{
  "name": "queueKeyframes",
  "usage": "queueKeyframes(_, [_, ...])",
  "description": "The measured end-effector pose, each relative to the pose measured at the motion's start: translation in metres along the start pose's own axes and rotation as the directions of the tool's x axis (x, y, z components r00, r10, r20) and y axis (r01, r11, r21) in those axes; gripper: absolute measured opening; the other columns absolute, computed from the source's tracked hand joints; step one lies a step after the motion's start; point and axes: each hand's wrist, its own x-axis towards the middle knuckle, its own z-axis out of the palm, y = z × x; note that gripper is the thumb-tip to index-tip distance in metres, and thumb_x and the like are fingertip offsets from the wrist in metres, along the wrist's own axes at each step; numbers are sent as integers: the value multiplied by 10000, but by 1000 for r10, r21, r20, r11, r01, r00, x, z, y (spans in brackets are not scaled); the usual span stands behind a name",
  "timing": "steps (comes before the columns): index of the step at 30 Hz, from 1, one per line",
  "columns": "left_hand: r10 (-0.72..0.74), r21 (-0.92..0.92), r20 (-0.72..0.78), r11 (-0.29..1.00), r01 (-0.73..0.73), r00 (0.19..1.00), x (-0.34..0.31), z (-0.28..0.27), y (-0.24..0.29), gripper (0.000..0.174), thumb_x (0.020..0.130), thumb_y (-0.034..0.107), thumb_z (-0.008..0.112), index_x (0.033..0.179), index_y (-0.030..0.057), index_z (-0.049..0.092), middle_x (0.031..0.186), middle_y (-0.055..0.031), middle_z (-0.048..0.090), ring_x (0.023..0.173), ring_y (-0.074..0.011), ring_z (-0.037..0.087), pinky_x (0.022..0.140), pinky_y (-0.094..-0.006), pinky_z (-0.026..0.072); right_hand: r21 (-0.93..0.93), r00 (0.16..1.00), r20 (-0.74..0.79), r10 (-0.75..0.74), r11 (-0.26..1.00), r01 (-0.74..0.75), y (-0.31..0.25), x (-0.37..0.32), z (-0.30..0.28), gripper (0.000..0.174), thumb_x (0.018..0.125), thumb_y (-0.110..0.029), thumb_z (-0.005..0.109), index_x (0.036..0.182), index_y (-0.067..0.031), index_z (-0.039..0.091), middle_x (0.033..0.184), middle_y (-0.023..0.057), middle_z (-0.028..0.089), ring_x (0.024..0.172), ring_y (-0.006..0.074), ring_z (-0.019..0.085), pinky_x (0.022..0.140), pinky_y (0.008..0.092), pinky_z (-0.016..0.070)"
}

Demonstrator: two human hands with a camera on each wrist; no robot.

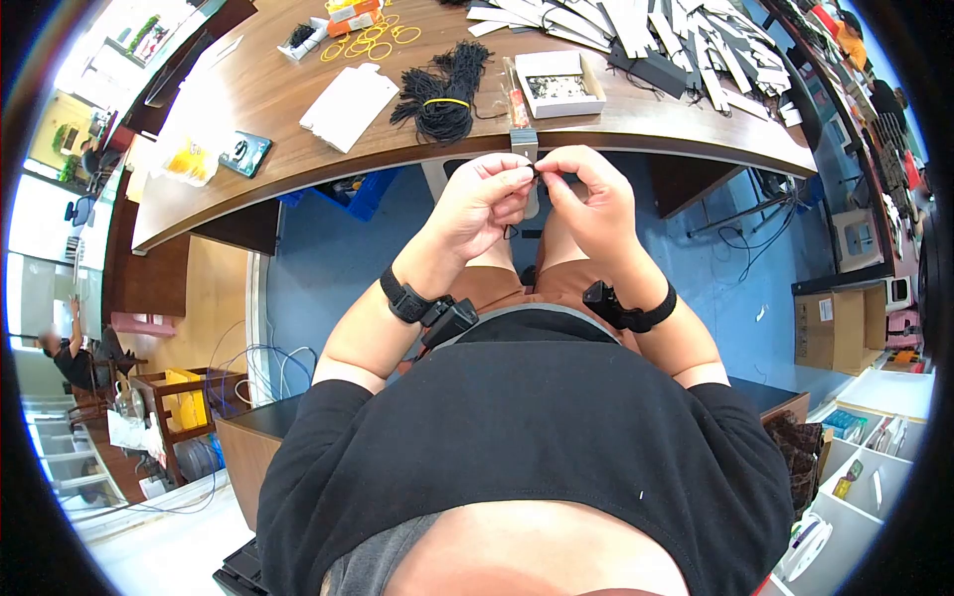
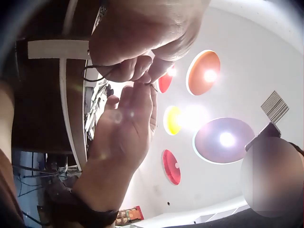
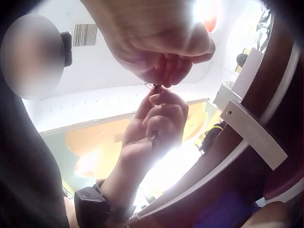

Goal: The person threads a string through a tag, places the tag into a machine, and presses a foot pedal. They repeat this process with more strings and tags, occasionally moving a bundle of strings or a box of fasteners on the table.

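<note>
My left hand (image 1: 487, 204) and right hand (image 1: 596, 199) meet fingertip to fingertip just off the table's near edge, above the lap. Both pinch a thin black cord (image 2: 90, 73), whose loop sticks out beside the left hand in the left wrist view. A tiny wire loop (image 3: 149, 86) shows at the joined fingertips in the right wrist view; fingers hide most of it, and I cannot tell what it is. Close beyond the hands, a pale strip with a hole (image 3: 256, 137) juts over the table edge. A bundle of black cords (image 1: 437, 94) with a yellow tie lies further in.
On the wooden table (image 1: 288, 164) lie a white box of small dark pieces (image 1: 558, 84), a heap of white and black tags (image 1: 686, 50), a white packet (image 1: 348, 107), yellow rings (image 1: 373, 40) and a hard drive (image 1: 245, 154). A blue crate (image 1: 363, 194) stands underneath.
</note>
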Motion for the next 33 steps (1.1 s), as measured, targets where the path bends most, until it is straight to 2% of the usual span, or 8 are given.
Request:
queueKeyframes(5, [103,126,-84,988,-92,991,-2,5,-2,132,829,85,643,936,11,622,735,-14,582,511,-32,393,463,-170,297,29,995,45,91,995,-92,-6,1,-4,144,746,9,668,886,-4,635,865,82,630,816,167,597,747,260,465])
queueKeyframes(11, [188,317,-120,938,-142,975,-1,2,-2,128,811,56,638,927,3,651,798,-38,636,573,-36,445,504,-181,346,-331,980,-4,-199,925,186,-5,5,-7,112,716,-62,688,815,-69,636,774,36,633,755,204,590,732,313,396])
queueKeyframes(14, [381,634,-77,732,-249,921,-4,15,-1,115,820,52,633,913,-15,645,831,-46,639,700,-57,536,617,-185,422,-418,954,27,-299,864,283,-6,6,-11,110,697,-67,694,778,-92,622,768,21,629,742,197,585,726,316,376])
queueKeyframes(17, [361,722,-36,654,-225,932,-5,13,-1,120,824,81,642,901,-11,648,823,-22,633,764,-51,538,696,-194,434,-383,960,6,-281,886,262,-9,5,-15,112,685,-45,683,760,-85,611,757,37,622,732,195,582,716,315,400])
queueKeyframes(20, [421,779,16,563,-275,907,-7,21,-2,112,800,64,647,884,-10,650,720,16,589,646,-18,477,588,-177,415,-125,997,36,75,990,-70,-10,-3,-20,93,720,-29,662,788,-57,606,756,24,613,714,130,564,694,271,425])
queueKeyframes(23, [404,734,-57,637,-236,913,-4,21,-9,87,781,53,660,849,1,646,688,36,555,627,-10,460,567,-173,401,332,931,117,345,870,-364,3,-10,-23,86,763,-35,647,829,-19,593,783,6,597,730,66,530,680,217,432])
queueKeyframes(29, [495,886,60,373,-275,867,-6,24,-6,56,765,45,660,791,6,629,660,42,546,598,0,443,537,-169,384,644,879,233,415,612,-459,18,-15,-22,73,811,-48,623,870,-17,595,820,-5,589,739,43,515,692,194,419])
queueKeyframes(33, [378,808,-13,549,-212,926,-4,21,-3,87,798,64,662,860,4,664,744,24,605,646,-8,472,592,-159,397,614,882,212,421,644,-456,18,-13,-22,59,821,-52,621,862,-17,596,797,-10,584,724,48,518,674,196,426])
